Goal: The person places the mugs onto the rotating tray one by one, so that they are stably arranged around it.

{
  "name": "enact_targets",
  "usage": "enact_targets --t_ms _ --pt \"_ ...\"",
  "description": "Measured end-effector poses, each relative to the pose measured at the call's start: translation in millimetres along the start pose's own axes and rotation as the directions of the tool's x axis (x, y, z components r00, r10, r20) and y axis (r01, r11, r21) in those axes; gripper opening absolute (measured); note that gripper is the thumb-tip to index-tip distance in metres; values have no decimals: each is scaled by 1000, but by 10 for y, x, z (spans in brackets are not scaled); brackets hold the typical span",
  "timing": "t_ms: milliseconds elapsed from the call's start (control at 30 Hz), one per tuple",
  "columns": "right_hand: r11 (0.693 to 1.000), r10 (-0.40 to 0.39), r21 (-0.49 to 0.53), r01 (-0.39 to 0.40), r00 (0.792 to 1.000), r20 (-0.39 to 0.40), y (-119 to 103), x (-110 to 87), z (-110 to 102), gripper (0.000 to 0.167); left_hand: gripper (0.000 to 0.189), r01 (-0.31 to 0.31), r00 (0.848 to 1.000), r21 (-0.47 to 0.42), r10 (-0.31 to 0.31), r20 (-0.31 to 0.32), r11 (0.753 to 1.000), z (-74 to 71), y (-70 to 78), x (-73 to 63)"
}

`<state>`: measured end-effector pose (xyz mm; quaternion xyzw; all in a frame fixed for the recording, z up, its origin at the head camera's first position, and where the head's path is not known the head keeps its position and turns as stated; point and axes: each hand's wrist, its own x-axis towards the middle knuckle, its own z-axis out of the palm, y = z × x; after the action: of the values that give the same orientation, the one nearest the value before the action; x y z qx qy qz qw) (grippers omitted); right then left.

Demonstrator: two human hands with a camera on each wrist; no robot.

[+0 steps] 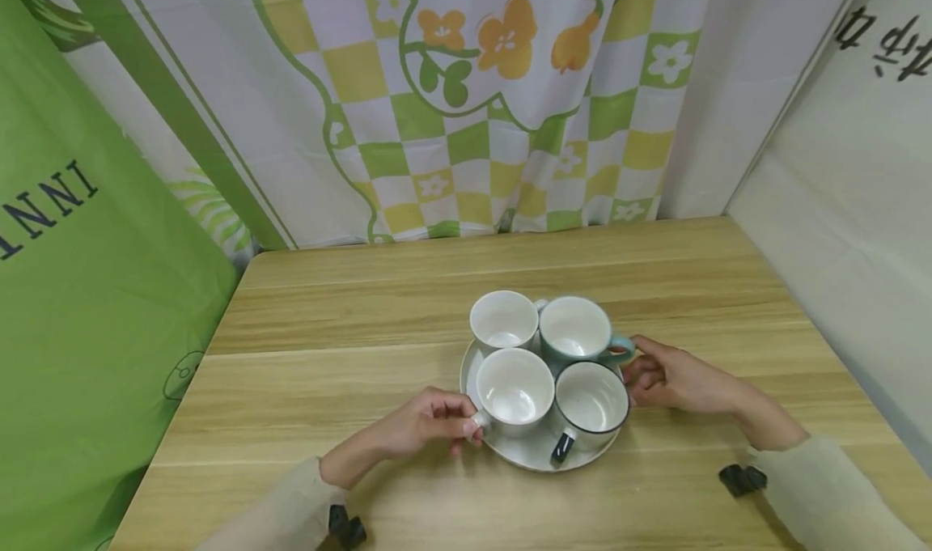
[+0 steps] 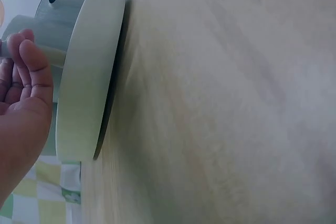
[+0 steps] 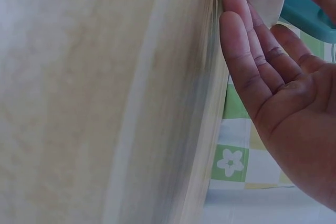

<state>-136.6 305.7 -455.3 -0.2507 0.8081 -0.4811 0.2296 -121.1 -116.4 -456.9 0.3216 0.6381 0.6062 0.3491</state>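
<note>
A round white plate (image 1: 520, 456) on the table carries several mugs grouped together. My left hand (image 1: 437, 423) pinches the handle of the front-left white mug (image 1: 515, 389) between thumb and fingers. In the left wrist view, that hand's lower fingers (image 2: 37, 69) lie beside the plate's deep side wall (image 2: 92, 77). At the plate's right, my right hand (image 1: 673, 377) has its fingers reaching to the rim, near the teal mug (image 1: 575, 328) and its handle. Its fingers are fairly straight in the right wrist view. A dark-rimmed mug (image 1: 592, 399) with a black handle stands front right; another white mug (image 1: 504, 320) is behind.
The wooden table (image 1: 328, 308) extends around the plate. A checked, flowered curtain (image 1: 502, 154) hangs along the back edge. Green cloth (image 1: 95, 235) is at the left, a white cloth with black characters (image 1: 837, 179) at the right.
</note>
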Motion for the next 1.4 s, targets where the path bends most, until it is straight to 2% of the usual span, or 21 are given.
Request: enact_targets --t_ms 267,500,767,1000,1400 --pt "1000 -1 -5 1 1000 1 -6 4 -2 57 30 5 1000 8 -5 13 1000 -132 24 43" --pt "1000 -11 0 11 1000 4 -3 11 -7 56 30 -25 999 -26 26 37 999 -218 27 83" --pt "999 -22 -29 22 1000 -1 4 18 -6 54 25 -67 998 -12 67 17 998 -285 32 96" --pt "998 -28 -48 28 1000 -4 -10 19 -2 53 28 -62 997 22 63 -41 998 -320 0 91" --pt "995 -43 -91 40 999 -28 -6 12 -15 50 28 -89 995 79 92 -47 993 -362 -29 49"
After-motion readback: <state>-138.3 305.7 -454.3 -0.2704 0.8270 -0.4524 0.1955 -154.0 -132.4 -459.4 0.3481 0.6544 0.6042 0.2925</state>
